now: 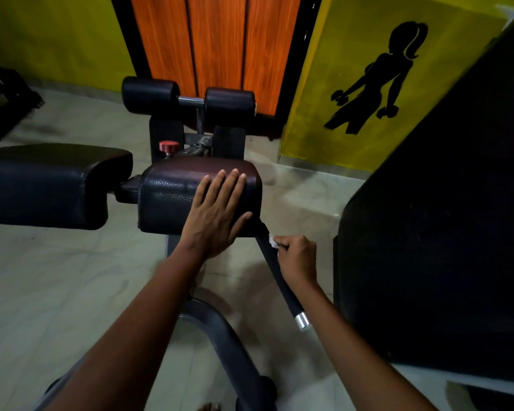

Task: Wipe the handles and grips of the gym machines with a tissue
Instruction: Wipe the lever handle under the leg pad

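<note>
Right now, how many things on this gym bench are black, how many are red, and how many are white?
Black: 4 (two roller pads, the seat pad, the handle grip)
Red: 1 (the knob)
White: 1 (the tissue in the right hand)
Total: 6
</note>
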Demonstrator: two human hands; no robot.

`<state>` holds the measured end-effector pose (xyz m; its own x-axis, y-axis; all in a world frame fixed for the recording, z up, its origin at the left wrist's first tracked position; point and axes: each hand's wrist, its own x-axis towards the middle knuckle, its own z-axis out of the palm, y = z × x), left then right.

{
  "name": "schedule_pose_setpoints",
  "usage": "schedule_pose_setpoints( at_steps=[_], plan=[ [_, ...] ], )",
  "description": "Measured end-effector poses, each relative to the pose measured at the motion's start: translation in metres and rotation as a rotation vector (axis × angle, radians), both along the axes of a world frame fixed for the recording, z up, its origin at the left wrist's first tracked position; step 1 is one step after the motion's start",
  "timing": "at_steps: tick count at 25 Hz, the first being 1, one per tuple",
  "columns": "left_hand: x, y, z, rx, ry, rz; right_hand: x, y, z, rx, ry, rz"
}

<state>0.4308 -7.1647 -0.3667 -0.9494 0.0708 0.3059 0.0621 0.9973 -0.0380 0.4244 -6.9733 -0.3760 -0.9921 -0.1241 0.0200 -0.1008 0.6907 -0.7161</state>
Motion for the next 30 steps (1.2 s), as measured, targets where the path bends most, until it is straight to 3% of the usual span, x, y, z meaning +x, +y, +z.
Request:
schedule_pose_setpoints(
  at_steps=[2,6,11,16,21,25,30],
  plan=[
    [0.003,0.004,-0.001,0.01,0.023,0.006,-0.001,-0.007,-0.002,0.038,0.007,-0.002],
    [0.005,0.004,-0.003,0.022,0.03,0.01,0.025,0.019,0.001,-0.035,0.202,0.168],
    [0.006,0.007,-0.001,0.045,0.01,0.023,0.01,0.005,-0.001,0.068,0.096,0.051],
    [0.011,0.009,-0.003,0.067,0.01,0.027,0.04,0.035,0.007,-0.016,0.29,0.222],
    [0.02,0.013,-0.003,0.08,0.009,0.023,0.036,0.021,0.003,-0.056,0.142,0.008],
    [0.024,0.014,-0.003,0.095,-0.017,0.027,0.058,0.044,0.008,-0.03,0.266,0.171],
    [0.025,0.018,0.002,0.115,-0.049,0.037,0.053,0.038,0.011,-0.018,0.168,0.036]
  ],
)
